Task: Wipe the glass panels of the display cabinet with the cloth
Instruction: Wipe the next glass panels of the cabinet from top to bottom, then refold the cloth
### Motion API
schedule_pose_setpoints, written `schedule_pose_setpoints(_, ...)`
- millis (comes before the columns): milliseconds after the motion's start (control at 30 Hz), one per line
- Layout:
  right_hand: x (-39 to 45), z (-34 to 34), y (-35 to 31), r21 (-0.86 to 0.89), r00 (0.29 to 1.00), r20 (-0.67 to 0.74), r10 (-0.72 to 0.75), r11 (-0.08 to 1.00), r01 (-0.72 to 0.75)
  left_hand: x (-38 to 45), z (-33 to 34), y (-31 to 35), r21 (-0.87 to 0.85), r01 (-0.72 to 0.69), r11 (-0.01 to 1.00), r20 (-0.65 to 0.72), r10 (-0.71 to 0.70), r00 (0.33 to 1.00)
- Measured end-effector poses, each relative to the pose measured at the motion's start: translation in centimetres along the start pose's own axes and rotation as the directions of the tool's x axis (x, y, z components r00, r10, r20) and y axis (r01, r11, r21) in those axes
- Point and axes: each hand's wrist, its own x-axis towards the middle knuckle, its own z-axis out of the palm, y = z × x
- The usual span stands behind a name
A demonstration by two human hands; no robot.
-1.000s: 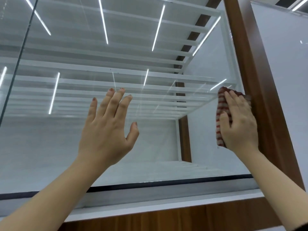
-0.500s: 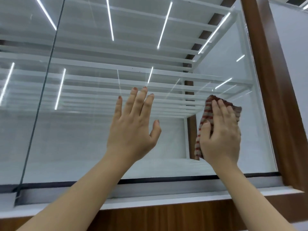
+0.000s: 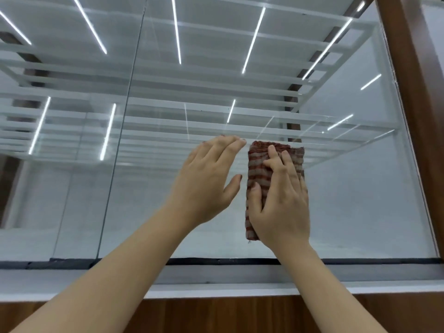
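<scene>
The right hand (image 3: 281,200) is pressing the striped cloth (image 3: 258,169) flat on the glass panel (image 3: 348,188), fingers straight. The left hand (image 3: 206,179) is spread wide just beside it, holding nothing. The cloth looks soft and light; the glass could break

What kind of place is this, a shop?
Probably a shop or showroom. A large glass panel fronts a wood-framed display cabinet with bare glass shelves that reflect strip lights. The right hand presses a striped cloth on the glass.
</scene>
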Motion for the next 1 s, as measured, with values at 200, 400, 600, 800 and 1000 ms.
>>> schedule_pose_setpoints(200,-0.3,-0.4,0.6,-0.017,0.997,-0.042,-0.069,0.998,0.068,2.6,-0.6,0.4,-0.056,-0.330,0.942,0.105,0.334,0.937)
schedule_pose_setpoints(400,-1.5,-2.1,2.7,-0.202,0.987,-0.070,-0.142,0.971,0.126,3.3,-1.9,-0.9,0.027,-0.471,0.881,0.234,0.453,0.860)
schedule_pose_setpoints(600,-3.2,-3.9,3.1,-0.234,0.990,0.070,-0.126,0.962,0.139,3.1,-2.0,-0.1,0.155,-0.543,0.825,0.191,0.514,0.836)
schedule_pose_setpoints(800,-3.0,-4.7,3.9,0.088,0.976,0.167,-0.140,0.988,0.127,2.2,-2.9,-1.2,0.156,-0.556,0.816,0.085,0.550,0.831)
schedule_pose_setpoints(1000,-1.7,-4.9,4.2,0.183,0.969,0.176,-0.175,0.973,0.142,2.0,-3.6,-2.3,0.168,-0.661,0.731,0.140,0.646,0.751)
